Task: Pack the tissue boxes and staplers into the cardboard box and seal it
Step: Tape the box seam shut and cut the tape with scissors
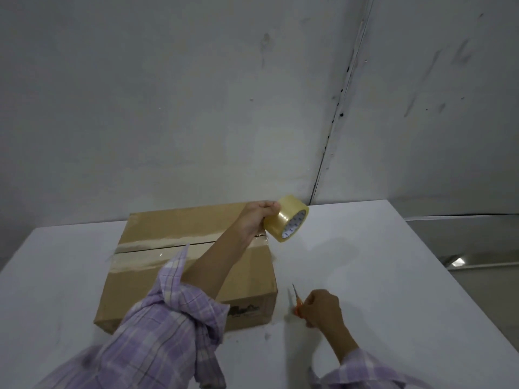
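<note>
A brown cardboard box [157, 273] lies on the white table [379, 276] with its flaps shut. Clear tape runs along the top seam from left to right. My left hand [254, 220] reaches across the box and grips a roll of clear packing tape [286, 219] above the box's right edge; a strip of tape still joins the roll to the seam. My right hand [320, 307] rests on the table to the right of the box and holds orange-handled scissors [297, 301], blades pointing away from me. No tissue boxes or staplers are visible.
A grey wall stands right behind the table and box. The table's right edge slants down at the right, with a metal surface [477, 248] beyond it.
</note>
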